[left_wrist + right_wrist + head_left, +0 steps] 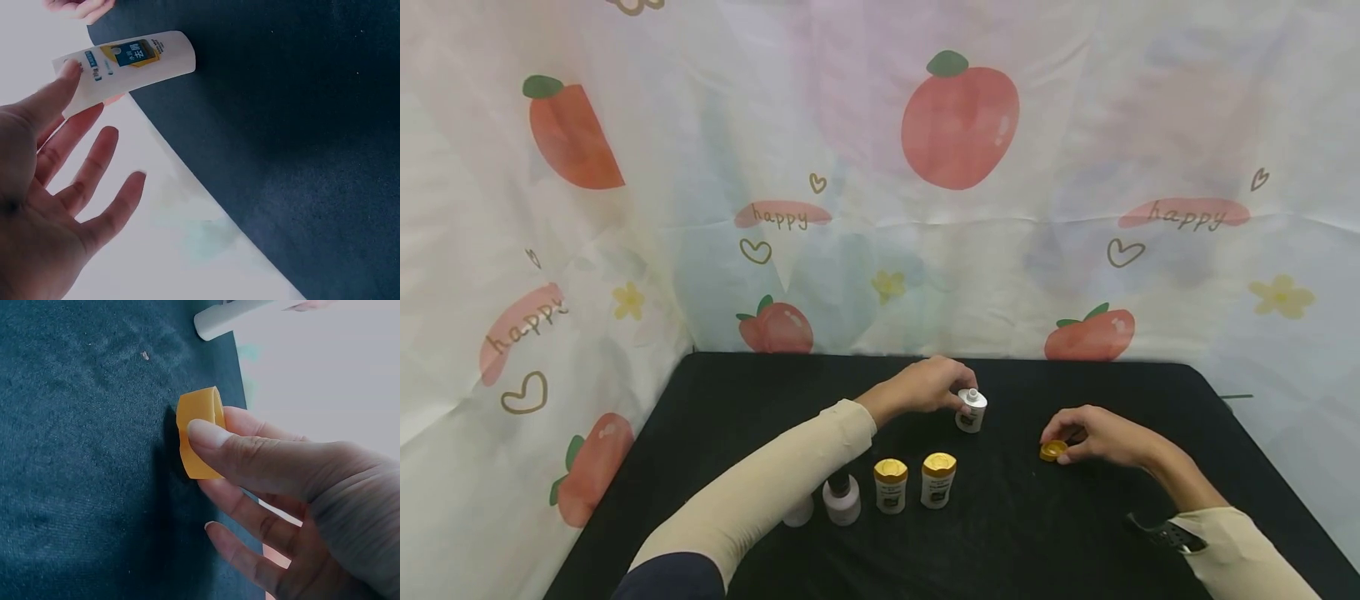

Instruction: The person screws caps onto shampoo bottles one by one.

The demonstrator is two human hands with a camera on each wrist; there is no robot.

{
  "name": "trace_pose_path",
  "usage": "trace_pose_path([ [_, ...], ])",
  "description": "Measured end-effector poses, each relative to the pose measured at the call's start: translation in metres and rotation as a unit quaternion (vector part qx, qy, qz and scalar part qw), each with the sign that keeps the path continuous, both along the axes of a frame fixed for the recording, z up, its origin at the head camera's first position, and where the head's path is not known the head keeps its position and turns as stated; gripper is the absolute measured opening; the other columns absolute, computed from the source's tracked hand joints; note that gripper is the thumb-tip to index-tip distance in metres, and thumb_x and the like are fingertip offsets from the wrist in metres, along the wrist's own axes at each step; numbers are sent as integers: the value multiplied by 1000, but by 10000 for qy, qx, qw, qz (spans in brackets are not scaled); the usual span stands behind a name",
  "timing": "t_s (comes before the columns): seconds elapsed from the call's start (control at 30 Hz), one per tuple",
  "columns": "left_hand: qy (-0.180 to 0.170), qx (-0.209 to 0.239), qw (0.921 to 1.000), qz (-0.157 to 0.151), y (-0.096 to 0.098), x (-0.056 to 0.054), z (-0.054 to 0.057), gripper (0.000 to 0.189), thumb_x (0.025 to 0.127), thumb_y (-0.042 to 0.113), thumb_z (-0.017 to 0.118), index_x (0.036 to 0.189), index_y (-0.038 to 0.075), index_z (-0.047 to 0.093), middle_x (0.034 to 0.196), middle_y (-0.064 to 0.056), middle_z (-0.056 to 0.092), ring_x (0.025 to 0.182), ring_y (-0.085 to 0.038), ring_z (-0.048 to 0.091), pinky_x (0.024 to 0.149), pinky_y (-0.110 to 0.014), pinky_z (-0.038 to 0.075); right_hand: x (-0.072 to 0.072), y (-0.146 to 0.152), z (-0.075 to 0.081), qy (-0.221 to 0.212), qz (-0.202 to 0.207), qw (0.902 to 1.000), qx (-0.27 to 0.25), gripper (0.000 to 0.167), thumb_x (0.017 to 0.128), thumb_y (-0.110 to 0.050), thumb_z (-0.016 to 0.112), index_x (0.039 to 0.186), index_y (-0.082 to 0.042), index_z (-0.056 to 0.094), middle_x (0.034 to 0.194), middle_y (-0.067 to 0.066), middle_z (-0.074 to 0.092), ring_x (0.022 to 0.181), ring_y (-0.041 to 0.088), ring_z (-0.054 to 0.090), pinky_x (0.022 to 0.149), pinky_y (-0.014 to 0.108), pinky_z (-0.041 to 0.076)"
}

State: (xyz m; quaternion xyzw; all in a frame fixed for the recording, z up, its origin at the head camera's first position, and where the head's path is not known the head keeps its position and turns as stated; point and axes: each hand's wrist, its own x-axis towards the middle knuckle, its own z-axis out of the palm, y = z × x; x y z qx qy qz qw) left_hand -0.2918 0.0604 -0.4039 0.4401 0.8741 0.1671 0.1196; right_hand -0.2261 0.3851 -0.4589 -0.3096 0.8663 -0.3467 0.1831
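Note:
My left hand (pixel 932 385) pinches a small white bottle (pixel 972 414) near its top, between thumb and fingers. The bottle stands upright with its bare nozzle showing; its printed label (pixel 132 54) faces the left wrist view, where the other fingers spread loosely. To the right, my right hand (pixel 1101 435) pinches a yellow cap (pixel 1052 451) by its sides, low over the black cloth. In the right wrist view the thumb lies across the cap (pixel 199 447), and part of the white bottle (pixel 231 317) shows beyond.
Two white bottles with yellow caps (pixel 891 485) (pixel 937 481) stand nearer on the black table (pixel 1022 533). Left of them is a pale bottle with a dark top (pixel 842 500), beside another pale item (pixel 799 512) partly behind the left sleeve. A printed curtain (pixel 850 125) hangs behind.

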Motion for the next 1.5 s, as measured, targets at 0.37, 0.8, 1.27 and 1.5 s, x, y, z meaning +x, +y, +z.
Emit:
trace_pose_path([
  [0.37, -64, 396, 9987, 301, -18, -4, 11, 22, 95, 27, 74, 114, 16, 72, 111, 5, 71, 100, -8, 66, 80, -22, 54, -3, -8, 5, -53, -75, 10000, -14, 21, 96, -18, 72, 116, -11, 69, 112, 3, 70, 104, 13, 67, 87, 28, 57],
  [0.8, -609, 1463, 9836, 866, -55, -4, 32, 20, 98, 23, 70, 112, 9, 68, 103, 0, 70, 92, -10, 64, 80, -25, 54, -5, -35, 16, 146, -257, 9964, -799, 27, 99, -14, 67, 124, -5, 66, 113, 11, 71, 97, 14, 71, 79, 26, 59],
  [1.27, -725, 2679, 9532, 1197, -96, 16, 42, 18, 98, 25, 70, 109, 11, 68, 103, 0, 68, 100, -15, 62, 84, -34, 53, 2, -71, 41, 681, -409, 9938, -778, 27, 98, -19, 70, 123, -11, 68, 111, 5, 72, 92, 12, 70, 77, 27, 58],
  [1.5, -728, 3393, 9278, 1367, -109, 32, 39, 25, 100, 23, 67, 121, 8, 65, 110, -4, 67, 97, -17, 64, 88, -36, 57, 3, -84, 50, 732, -383, 9933, -807, 26, 97, -20, 70, 122, -13, 68, 113, 3, 72, 94, 11, 70, 79, 27, 58],
])
